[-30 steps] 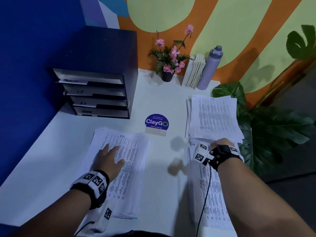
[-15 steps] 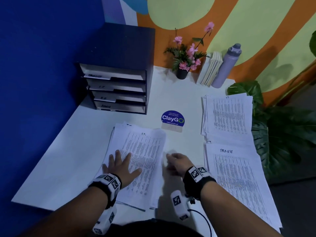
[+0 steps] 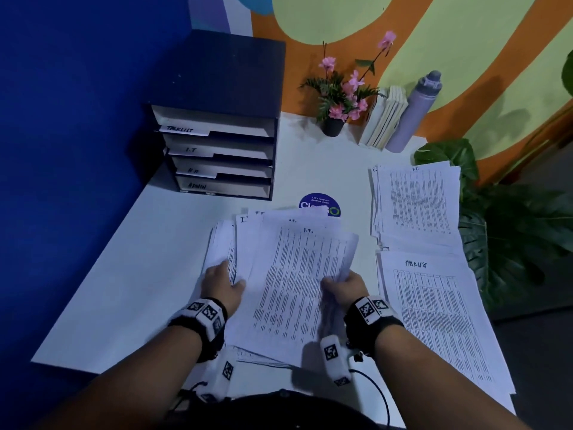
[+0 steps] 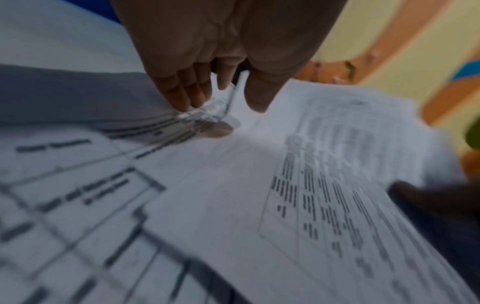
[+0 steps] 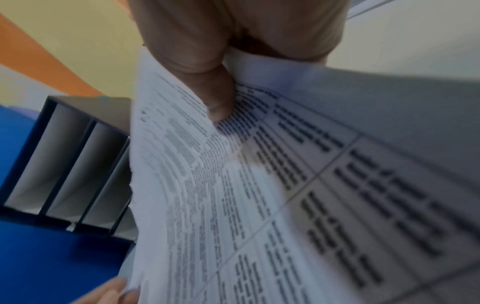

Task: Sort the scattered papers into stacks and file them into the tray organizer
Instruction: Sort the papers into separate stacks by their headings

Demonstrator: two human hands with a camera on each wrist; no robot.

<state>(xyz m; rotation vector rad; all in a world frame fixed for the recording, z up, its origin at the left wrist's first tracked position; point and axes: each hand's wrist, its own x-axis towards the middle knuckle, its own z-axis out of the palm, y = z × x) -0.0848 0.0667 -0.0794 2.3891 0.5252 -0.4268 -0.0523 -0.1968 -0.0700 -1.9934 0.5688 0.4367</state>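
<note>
A loose stack of printed papers [image 3: 297, 274] headed "I.T." sits tilted up off the white table [image 3: 130, 274] in front of me. My left hand [image 3: 228, 276] grips its left edge, thumb on top, and my right hand [image 3: 335, 282] pinches its right edge. In the left wrist view the left hand [image 4: 223, 98] has sheets [image 4: 233, 185] between fingers and thumb. The right wrist view shows my right hand's [image 5: 223, 115] thumb pressing on the fanned sheets [image 5: 259, 185]. The dark tray organizer [image 3: 217, 150], labelled TASKLIST, I.T, H.R, ADMIN, stands at the back left.
Two more paper stacks lie on the right: one headed I.T. [image 3: 415, 206], one headed TASKLIST [image 3: 434, 321]. A flower pot [image 3: 333, 125], books [image 3: 384, 119] and a grey bottle [image 3: 412, 113] line the back wall. A blue sticker [image 3: 325, 207] peeks out behind the stack. A leafy plant [image 3: 511, 231] borders the right edge.
My right hand came over from the right-hand stacks to the middle stack. My left hand, flat on the stack before, now grips it, and both hands have raised the papers.
</note>
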